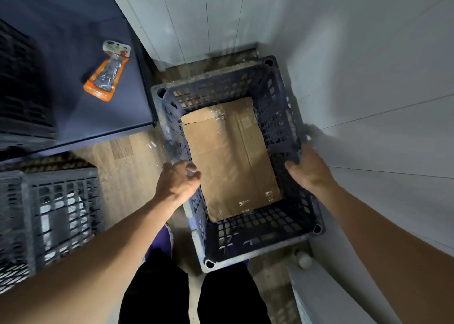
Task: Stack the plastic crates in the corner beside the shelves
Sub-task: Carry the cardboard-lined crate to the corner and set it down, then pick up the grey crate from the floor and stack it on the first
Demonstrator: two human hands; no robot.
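Wood floor (pixel 127 166), white-walled corner. Grey crate (pixel 49 213) at 8 o'clock; shelf (pixel 98 117) with orange blister pack (pixel 107 70) at 10. Blue crate (pixel 258 228) centre, in the corner beside the shelf, cardboard (pixel 228 156) inside. Left hand (pixel 177 183) grips its 9 o'clock rim, right hand (pixel 309 169) its 3 o'clock rim.

Three crates are showing: one blue crate (pixel 282 117) far right in the corner, one grey crate (pixel 56 213) near left, and one dark crate (pixel 19 83), blurred, far left on the single shelf (pixel 81 28). One cardboard sheet (pixel 228 156) is lying inside the blue crate. One orange packet (pixel 108 71) is lying on the shelf. Two hands are showing: one left hand (pixel 177 183), one right hand (pixel 309 169).
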